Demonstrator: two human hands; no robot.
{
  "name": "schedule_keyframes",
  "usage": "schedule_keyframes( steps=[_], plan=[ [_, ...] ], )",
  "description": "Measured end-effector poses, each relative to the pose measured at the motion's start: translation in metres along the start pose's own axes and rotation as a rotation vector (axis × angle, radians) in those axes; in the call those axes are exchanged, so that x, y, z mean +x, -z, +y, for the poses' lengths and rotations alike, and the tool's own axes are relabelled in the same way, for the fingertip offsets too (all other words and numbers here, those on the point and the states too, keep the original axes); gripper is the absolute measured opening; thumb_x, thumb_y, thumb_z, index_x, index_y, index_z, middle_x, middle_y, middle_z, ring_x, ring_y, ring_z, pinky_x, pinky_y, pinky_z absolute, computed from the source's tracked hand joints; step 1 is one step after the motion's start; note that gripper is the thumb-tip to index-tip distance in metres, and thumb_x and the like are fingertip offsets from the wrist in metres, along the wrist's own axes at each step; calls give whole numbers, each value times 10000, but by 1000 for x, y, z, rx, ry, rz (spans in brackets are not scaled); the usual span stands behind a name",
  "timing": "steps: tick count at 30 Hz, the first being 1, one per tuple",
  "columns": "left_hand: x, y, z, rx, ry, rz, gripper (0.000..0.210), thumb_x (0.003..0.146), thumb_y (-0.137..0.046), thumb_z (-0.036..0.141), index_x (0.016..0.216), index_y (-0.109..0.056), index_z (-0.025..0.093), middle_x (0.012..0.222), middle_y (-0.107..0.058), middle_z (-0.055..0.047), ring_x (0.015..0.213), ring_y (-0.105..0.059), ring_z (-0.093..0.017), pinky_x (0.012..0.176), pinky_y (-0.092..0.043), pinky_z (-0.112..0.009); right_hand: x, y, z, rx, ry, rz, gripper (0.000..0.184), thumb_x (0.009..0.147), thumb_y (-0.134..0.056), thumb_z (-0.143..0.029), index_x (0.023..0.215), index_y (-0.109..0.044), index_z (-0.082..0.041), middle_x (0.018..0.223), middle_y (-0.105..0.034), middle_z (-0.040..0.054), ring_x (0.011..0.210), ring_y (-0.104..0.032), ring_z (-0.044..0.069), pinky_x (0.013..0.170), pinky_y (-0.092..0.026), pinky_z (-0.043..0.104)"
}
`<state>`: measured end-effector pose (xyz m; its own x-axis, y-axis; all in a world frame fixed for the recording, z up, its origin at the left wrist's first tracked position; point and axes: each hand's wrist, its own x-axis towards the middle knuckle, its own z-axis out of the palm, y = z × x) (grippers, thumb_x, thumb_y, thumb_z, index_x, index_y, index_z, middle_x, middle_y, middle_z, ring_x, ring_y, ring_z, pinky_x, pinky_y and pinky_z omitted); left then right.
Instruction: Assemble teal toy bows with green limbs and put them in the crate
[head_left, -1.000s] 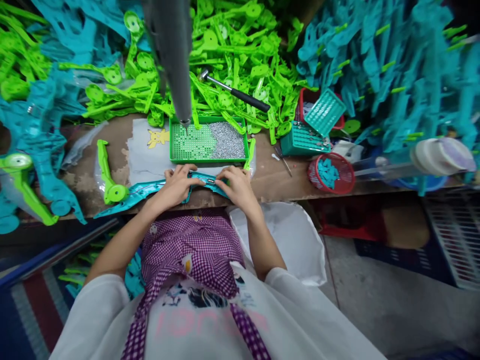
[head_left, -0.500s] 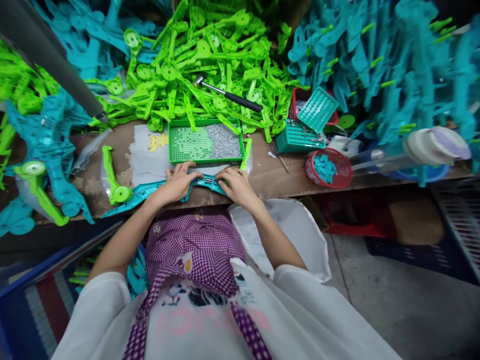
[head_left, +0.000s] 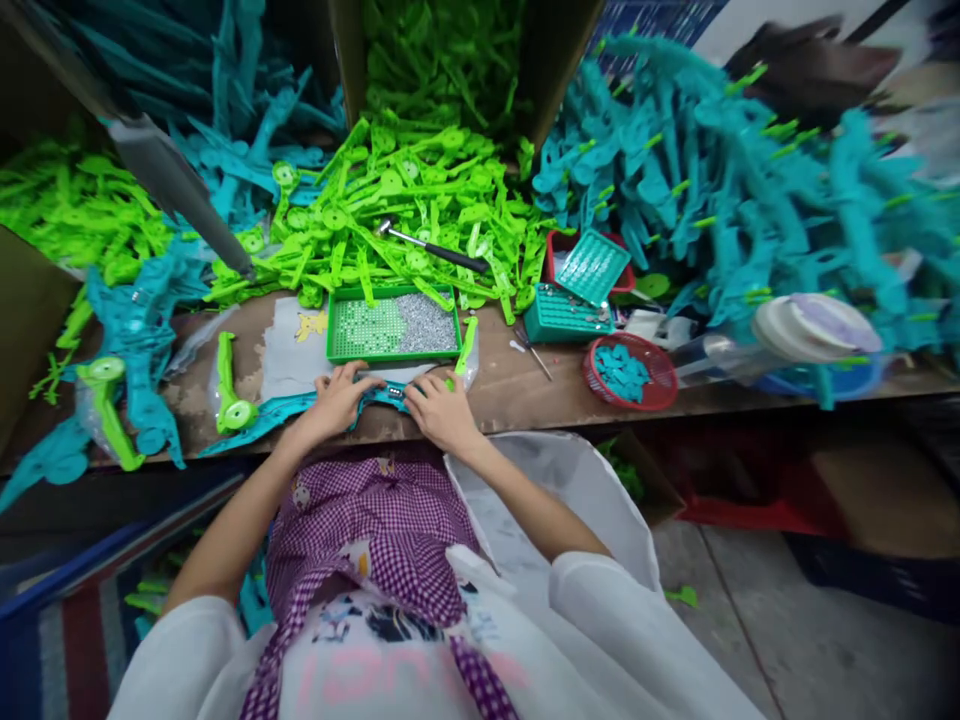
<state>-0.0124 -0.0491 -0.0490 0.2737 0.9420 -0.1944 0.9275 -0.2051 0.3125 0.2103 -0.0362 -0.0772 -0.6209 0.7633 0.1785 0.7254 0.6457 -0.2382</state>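
Note:
A long teal plastic part lies along the table's front edge, partly hidden under both hands. My left hand grips it near its middle, thumb stretched towards a small shiny metal piece set in the part. On the other side of that piece, my right hand is closed over the part's right end, fingers bent down on it. Just beyond the hands sits a green tray of small silvery pieces. A bright green plastic arm stands beside my right hand, and another green arm lies to the left.
Piled green parts and a hammer lie behind the tray. To the right are a screwdriver-like tool, a teal basket and a red basket of teal pieces. Teal parts heap up behind. A grey tool hangs at upper left.
The head view has tilted up, so more of the boxes and heaps at the back shows. Both hands stay on the teal part, with only slight finger shifts.

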Motion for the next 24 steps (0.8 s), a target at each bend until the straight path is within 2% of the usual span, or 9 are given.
schedule_keyframes(
  steps=[4,10,15,20,24],
  plan=[
    [-4,-4,10,28,78,45,603,851,-353,-5,1315,-584,305,1405,-473,-128,1290,-409,-315,969,-333,-551,1,-3,-2,27,-48,58,310,1013,-328,-352,1124,-599,-250,1163,-671,78,1115,-563,238,1061,-254,500],
    [-3,-7,9,-14,146,71,674,817,-342,-41,1308,-592,348,1428,-471,-99,1312,-402,-284,974,-340,-514,10,-2,-3,22,-36,45,287,998,-378,-332,1074,-639,-242,1057,-685,77,1058,-575,233,992,-332,440],
    [2,-3,0,-3,87,42,696,816,-343,-41,1333,-568,366,1418,-469,-101,1312,-389,-297,945,-355,-526,14,-3,1,-23,-19,54,298,998,-387,-324,1108,-648,-230,1038,-681,74,1013,-571,215,959,-337,404],
    [10,7,-9,23,-38,13,609,885,-342,23,1335,-568,366,1355,-499,-118,1236,-432,-313,889,-390,-522,17,-4,4,-52,-36,51,309,1006,-383,-325,1089,-664,-227,1021,-684,60,996,-566,189,935,-329,376],
    [13,12,-13,28,-82,-12,587,896,-366,45,1351,-557,364,1337,-502,-124,1211,-435,-314,897,-395,-530,21,-5,1,-59,-52,36,299,1001,-397,-313,1087,-670,-227,1031,-691,66,987,-582,178,939,-347,374]
  ],
)
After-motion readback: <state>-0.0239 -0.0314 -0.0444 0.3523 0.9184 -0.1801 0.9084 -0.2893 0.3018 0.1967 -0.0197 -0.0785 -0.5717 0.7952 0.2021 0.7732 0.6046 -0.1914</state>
